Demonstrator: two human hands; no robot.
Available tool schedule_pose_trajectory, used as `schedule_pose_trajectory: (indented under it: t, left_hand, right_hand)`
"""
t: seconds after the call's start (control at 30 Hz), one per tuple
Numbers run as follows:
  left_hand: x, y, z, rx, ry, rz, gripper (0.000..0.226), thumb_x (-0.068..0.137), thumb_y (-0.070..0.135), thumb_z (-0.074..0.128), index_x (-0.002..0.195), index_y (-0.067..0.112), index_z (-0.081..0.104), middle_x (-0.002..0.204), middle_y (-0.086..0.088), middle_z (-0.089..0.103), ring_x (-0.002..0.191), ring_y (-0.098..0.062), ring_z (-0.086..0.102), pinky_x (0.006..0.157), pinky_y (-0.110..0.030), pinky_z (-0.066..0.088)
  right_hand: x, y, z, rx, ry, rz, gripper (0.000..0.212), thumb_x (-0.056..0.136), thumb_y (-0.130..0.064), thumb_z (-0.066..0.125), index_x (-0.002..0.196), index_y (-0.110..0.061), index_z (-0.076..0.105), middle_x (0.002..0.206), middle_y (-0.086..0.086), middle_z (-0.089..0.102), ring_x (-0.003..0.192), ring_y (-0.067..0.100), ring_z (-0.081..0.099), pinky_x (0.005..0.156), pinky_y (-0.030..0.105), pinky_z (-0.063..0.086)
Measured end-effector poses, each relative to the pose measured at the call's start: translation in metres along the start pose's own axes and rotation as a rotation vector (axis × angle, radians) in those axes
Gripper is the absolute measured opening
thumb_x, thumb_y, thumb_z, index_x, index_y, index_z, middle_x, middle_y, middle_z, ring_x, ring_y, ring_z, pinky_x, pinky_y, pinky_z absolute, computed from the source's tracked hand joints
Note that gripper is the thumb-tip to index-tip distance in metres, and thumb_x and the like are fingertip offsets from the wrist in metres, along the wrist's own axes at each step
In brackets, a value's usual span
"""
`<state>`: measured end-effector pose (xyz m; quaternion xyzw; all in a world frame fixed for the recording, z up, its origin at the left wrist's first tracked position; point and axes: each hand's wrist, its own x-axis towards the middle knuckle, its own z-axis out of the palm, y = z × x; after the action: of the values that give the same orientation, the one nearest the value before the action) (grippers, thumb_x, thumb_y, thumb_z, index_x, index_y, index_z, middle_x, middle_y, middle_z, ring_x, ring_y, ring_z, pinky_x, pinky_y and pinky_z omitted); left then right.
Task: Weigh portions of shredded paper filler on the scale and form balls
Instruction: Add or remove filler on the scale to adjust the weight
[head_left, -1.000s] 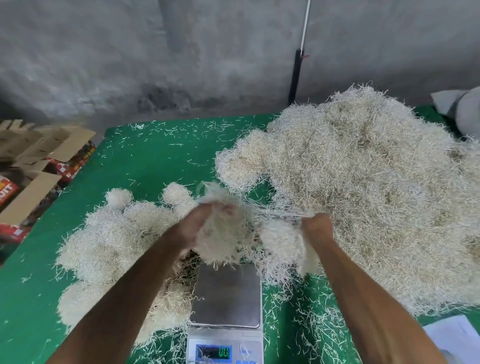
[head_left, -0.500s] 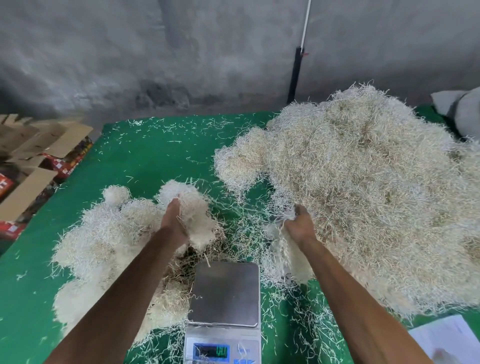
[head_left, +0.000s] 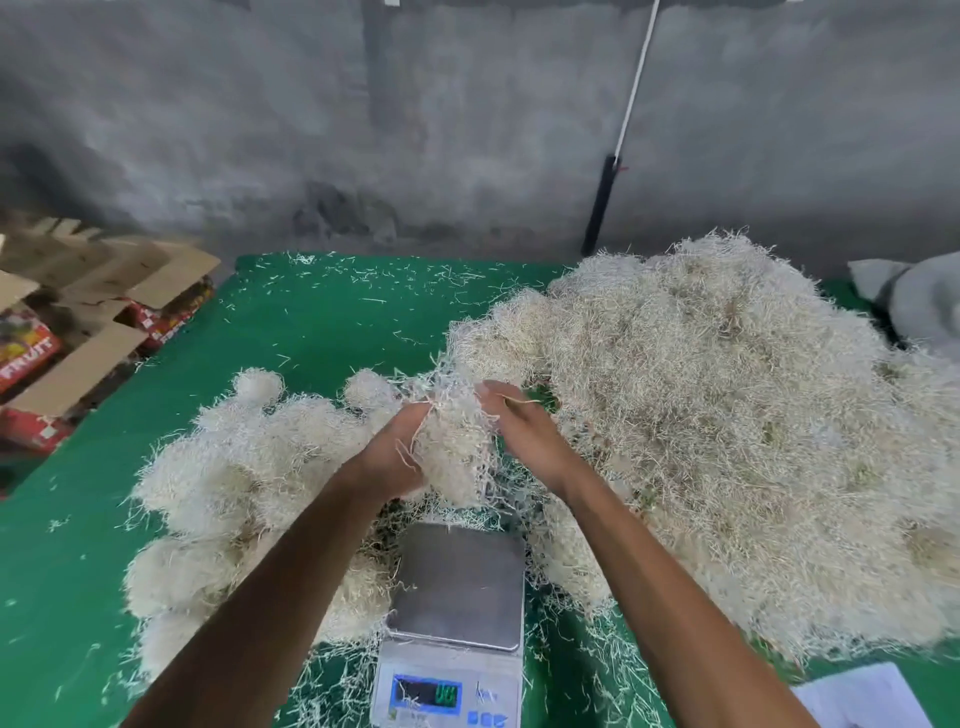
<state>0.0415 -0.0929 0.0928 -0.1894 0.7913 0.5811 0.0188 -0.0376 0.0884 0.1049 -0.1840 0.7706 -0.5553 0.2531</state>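
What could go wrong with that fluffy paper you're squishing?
Loose strands could fall from the clump between the left hand and right hand onto the bare scale just below, perhaps upsetting the next weighing. The big pile also crowds the scale's side and might slump onto it.

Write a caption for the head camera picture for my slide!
Two hands, left hand and right hand, hold a paper filler clump above the empty scale.

- Left hand (head_left: 395, 457) and right hand (head_left: 519, 431): cupped around a clump of shredded paper (head_left: 454, 441), above the scale (head_left: 454, 618).
- Scale platform: bare.
- Large loose pile (head_left: 727, 426): right.
- Formed balls (head_left: 234, 483): left, on green table (head_left: 322, 322).
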Motion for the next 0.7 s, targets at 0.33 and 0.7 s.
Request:
schedule_pose_trajectory:
  t: [0.33, 0.7]
  left_hand:
    - [-0.036, -0.05, -0.008, -0.755, -0.141, -0.318, 0.046, 0.077, 0.013, 0.076, 0.118, 0.003, 0.058, 0.069, 0.002, 0.06, 0.067, -0.008, 0.063, 0.058, -0.016, 0.05]
    - [-0.065, -0.14, -0.011, -0.859, 0.131, -0.596, 0.031, 0.099, 0.011, 0.048, 0.13, 0.01, 0.054, 0.145, -0.016, 0.047, 0.137, -0.029, 0.043, 0.108, -0.048, 0.041]
  right_hand:
    - [-0.036, 0.025, 0.081, -0.092, 0.066, -0.051, 0.085, 0.081, -0.071, 0.074, 0.141, -0.016, 0.051, 0.132, 0.009, 0.052, 0.113, 0.031, 0.059, 0.093, 0.05, 0.046]
    - [-0.032, 0.085, 0.094, -1.071, -0.015, -0.034, 0.112, 0.073, -0.097, 0.044, 0.153, -0.02, 0.031, 0.136, 0.01, 0.059, 0.101, 0.025, 0.065, 0.091, 0.046, 0.056]
